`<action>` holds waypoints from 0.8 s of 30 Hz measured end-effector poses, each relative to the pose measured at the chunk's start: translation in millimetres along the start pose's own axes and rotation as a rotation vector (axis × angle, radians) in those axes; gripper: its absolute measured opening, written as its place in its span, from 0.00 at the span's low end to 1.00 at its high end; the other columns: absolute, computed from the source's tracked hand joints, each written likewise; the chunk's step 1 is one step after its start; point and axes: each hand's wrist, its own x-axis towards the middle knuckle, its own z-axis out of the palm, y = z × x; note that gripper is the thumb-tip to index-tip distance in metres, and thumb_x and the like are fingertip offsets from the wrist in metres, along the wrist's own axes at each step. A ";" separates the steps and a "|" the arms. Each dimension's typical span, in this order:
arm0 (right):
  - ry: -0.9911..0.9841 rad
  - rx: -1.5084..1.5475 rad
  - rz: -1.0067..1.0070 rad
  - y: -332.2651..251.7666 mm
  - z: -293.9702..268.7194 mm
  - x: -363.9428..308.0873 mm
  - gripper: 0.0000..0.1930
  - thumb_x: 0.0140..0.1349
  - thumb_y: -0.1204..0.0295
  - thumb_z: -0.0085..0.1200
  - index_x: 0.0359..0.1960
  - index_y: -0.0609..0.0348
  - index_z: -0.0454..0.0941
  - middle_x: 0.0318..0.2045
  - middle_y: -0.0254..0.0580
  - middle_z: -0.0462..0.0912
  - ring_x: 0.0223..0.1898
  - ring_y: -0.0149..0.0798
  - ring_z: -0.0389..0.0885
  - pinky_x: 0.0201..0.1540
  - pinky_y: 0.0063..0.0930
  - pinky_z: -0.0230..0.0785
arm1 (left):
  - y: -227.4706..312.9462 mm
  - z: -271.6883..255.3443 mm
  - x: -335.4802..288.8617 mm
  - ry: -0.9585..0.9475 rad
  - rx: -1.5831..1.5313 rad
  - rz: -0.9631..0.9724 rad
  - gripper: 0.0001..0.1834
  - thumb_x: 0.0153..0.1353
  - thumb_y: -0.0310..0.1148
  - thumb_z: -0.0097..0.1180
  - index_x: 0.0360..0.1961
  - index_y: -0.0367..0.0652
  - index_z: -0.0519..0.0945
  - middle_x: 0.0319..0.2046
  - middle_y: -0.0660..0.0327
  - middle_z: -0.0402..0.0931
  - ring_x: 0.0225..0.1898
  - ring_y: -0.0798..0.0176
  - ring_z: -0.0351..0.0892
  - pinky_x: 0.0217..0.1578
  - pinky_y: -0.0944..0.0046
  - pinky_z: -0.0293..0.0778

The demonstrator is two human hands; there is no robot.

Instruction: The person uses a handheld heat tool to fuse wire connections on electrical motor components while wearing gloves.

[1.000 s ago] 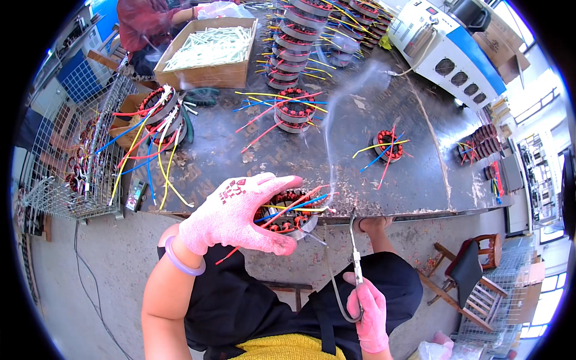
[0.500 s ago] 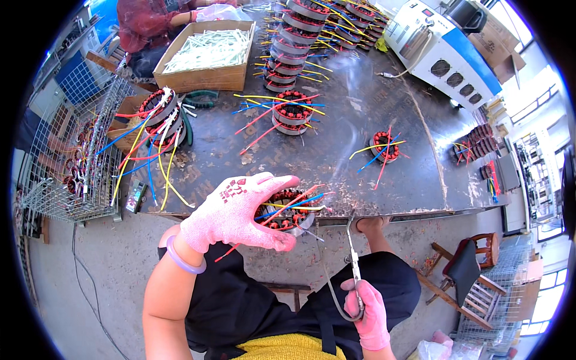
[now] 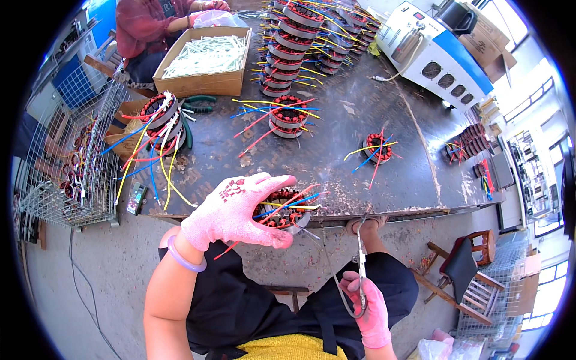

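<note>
Left hand (image 3: 233, 210) still on wound ring (image 3: 297, 224), tool (image 3: 362, 259) in right hand (image 3: 371, 307) farther off

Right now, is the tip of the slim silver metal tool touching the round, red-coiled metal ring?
Apart. In the head view, the tool tip is well right of the coiled ring, dark table showing between them.

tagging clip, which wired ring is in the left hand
The ring at the near table edge: the left hand grips it; no other ring touches that hand.
</note>
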 end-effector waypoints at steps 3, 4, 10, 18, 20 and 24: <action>-0.011 -0.005 -0.018 -0.6 -0.1 -1.1 0.20 0.72 0.59 0.50 0.37 0.67 0.79 0.54 0.52 0.77 0.56 0.44 0.74 0.66 0.39 0.60 | 0.1 -0.6 -0.5 -0.004 0.011 0.007 0.51 0.40 0.58 0.74 0.62 0.39 0.72 0.48 0.49 0.79 0.49 0.47 0.81 0.50 0.56 0.75; -0.017 -0.007 -0.025 -1.5 0.8 -1.0 0.20 0.72 0.58 0.49 0.36 0.67 0.79 0.54 0.52 0.77 0.57 0.44 0.74 0.67 0.40 0.59 | 0.2 -0.9 -0.2 -0.004 0.016 0.007 0.51 0.40 0.58 0.74 0.62 0.39 0.72 0.48 0.49 0.79 0.49 0.47 0.81 0.50 0.56 0.76; 0.003 0.003 -0.041 0.2 -0.2 -0.8 0.19 0.71 0.61 0.50 0.34 0.68 0.79 0.57 0.55 0.77 0.60 0.48 0.74 0.69 0.45 0.60 | -1.0 0.8 -0.4 -0.029 -0.014 -0.027 0.53 0.36 0.54 0.74 0.64 0.38 0.71 0.50 0.48 0.78 0.51 0.46 0.79 0.53 0.55 0.73; -0.032 0.005 -0.034 1.8 -0.3 -0.3 0.21 0.70 0.57 0.52 0.37 0.68 0.79 0.57 0.54 0.76 0.61 0.45 0.71 0.70 0.41 0.54 | 1.1 -2.5 0.3 -0.057 -0.036 -0.055 0.54 0.36 0.54 0.74 0.64 0.36 0.70 0.51 0.48 0.77 0.52 0.45 0.78 0.54 0.55 0.73; -0.028 0.009 -0.029 2.1 -0.2 -1.0 0.21 0.70 0.57 0.52 0.37 0.68 0.80 0.57 0.54 0.77 0.61 0.46 0.72 0.70 0.41 0.54 | 1.1 -2.1 0.5 -0.056 -0.030 -0.049 0.54 0.36 0.54 0.74 0.64 0.37 0.70 0.50 0.48 0.78 0.52 0.46 0.79 0.54 0.55 0.73; -0.011 0.010 0.000 2.7 -0.6 -1.2 0.20 0.71 0.57 0.51 0.37 0.67 0.80 0.55 0.54 0.78 0.58 0.45 0.74 0.68 0.40 0.59 | 1.0 -1.0 1.0 -0.050 -0.010 -0.044 0.53 0.37 0.54 0.74 0.64 0.38 0.71 0.50 0.49 0.78 0.51 0.46 0.79 0.53 0.55 0.73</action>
